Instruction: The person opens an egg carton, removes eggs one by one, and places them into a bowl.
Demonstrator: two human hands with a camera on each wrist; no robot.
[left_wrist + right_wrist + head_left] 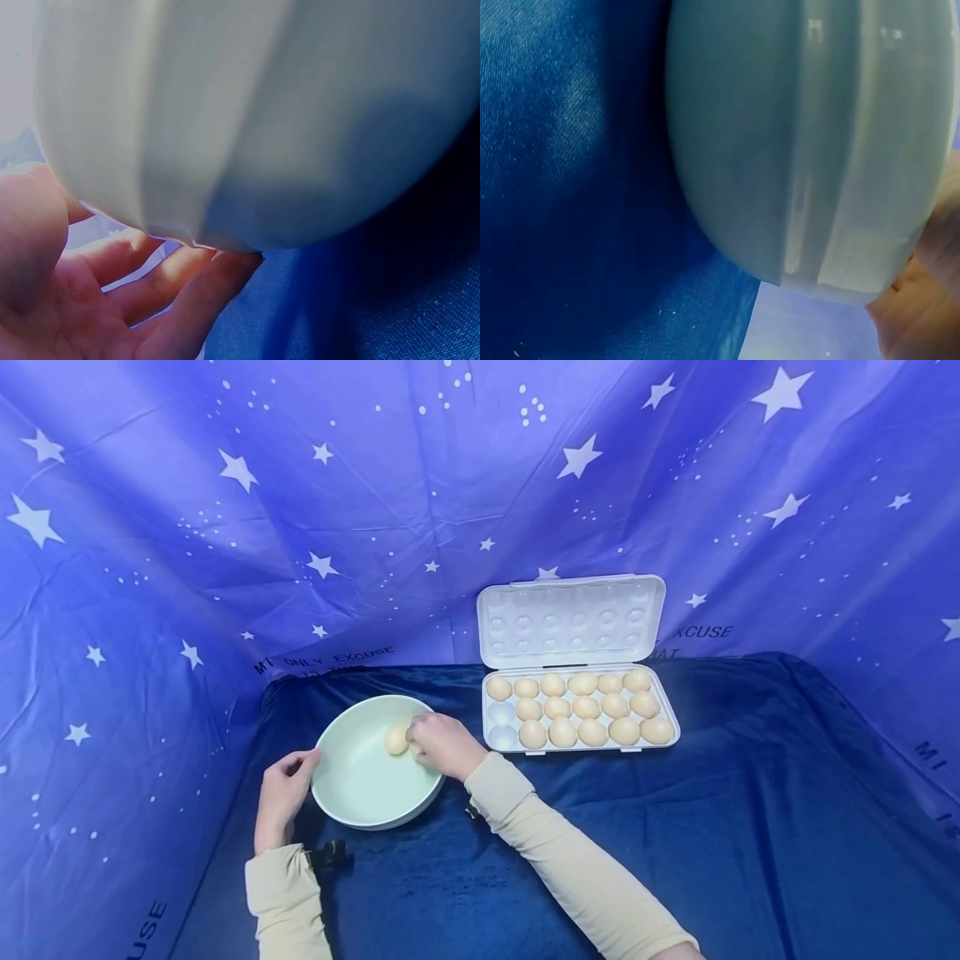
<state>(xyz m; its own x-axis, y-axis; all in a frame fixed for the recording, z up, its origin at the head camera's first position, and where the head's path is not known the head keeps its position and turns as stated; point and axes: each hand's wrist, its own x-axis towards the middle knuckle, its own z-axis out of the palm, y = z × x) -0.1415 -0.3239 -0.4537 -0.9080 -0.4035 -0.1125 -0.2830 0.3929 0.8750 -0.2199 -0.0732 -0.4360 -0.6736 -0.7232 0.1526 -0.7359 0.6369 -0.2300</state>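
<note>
If the right grip [444,745], curled and apparently pinching the egg [396,741] in the far right of the bowl [375,795], releases loosely, the egg could roll and crack; should the left grip [283,793], pinching the bowl's left edge, slip, the bowl might shift on the desk [750,852].

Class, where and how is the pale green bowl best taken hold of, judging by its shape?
Probably by the rim, at opposite points, coming from left and right: the bowl stands upright, round and open, its wall narrowing downward, so the rim overhangs.
</note>
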